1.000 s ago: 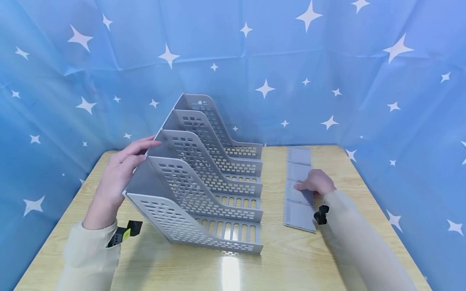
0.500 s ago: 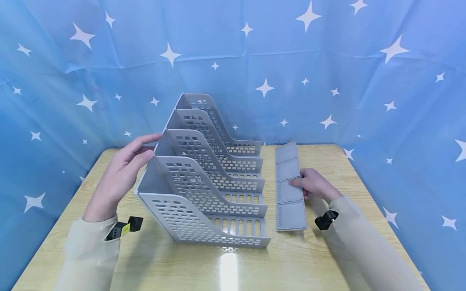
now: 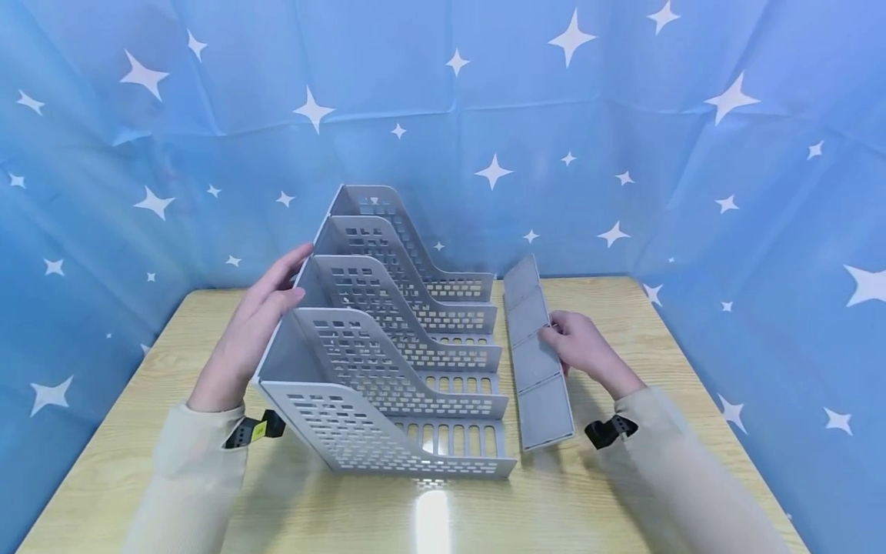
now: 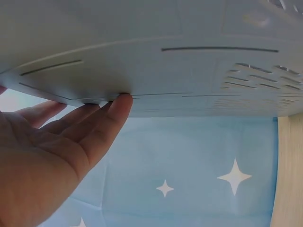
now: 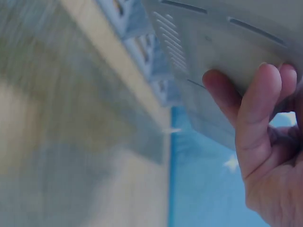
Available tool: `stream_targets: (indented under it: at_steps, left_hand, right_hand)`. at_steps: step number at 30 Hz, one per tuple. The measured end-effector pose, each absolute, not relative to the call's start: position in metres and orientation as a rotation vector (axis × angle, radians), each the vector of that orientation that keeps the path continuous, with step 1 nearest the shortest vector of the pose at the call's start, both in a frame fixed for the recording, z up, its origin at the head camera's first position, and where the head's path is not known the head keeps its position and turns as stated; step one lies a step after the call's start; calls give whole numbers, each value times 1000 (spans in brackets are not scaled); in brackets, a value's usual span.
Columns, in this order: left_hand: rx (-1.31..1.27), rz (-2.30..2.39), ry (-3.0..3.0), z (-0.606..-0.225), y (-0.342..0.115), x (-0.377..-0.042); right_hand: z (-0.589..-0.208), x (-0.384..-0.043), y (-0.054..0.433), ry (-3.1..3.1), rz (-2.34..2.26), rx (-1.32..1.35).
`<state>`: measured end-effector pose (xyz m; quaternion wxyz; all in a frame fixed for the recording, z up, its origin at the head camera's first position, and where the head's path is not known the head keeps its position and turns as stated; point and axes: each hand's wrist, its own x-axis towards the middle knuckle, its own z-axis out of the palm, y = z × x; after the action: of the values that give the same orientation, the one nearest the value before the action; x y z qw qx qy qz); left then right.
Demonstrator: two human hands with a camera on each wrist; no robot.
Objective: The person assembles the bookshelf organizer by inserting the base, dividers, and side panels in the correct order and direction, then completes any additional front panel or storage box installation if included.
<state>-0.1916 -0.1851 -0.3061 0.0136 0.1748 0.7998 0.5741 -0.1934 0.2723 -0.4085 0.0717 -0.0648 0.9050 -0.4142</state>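
Observation:
A grey plastic file holder [image 3: 408,369] with several upright perforated dividers stands on the table. My left hand [image 3: 252,327] rests against its tall back edge, fingers nearly straight and fingertips touching. From below, the left wrist view shows the same hand [image 4: 61,146] against the back panel [image 4: 156,71]. Right of the holder, my right hand [image 3: 581,346] pinches a long grey panel [image 3: 536,362] by its right edge. This panel is divided into sections and tilted, close to the holder's open front. In the right wrist view, my fingers [image 5: 258,109] bend against its slotted face.
The wooden table [image 3: 477,515] lies beneath everything. A blue curtain with white stars [image 3: 415,100] hangs behind and along both sides. Dark bands with small devices are on both wrists.
My right hand has tilted the grey panel up from the table and brought it left towards the file holder. The holder has shifted slightly right, and my left fingers have slid back to its edge.

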Motion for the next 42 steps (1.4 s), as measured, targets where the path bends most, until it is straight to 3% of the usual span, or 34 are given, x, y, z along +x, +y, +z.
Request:
stream_targets:
  at_steps: [11, 42]
  left_hand:
    - [589, 1698, 2683, -304, -179, -203]
    - [432, 1054, 2787, -262, -155, -278]
  right_hand:
    - [-369, -185, 257, 2774, -1185, -260]
    - [-351, -197, 232, 2726, -917, -456]
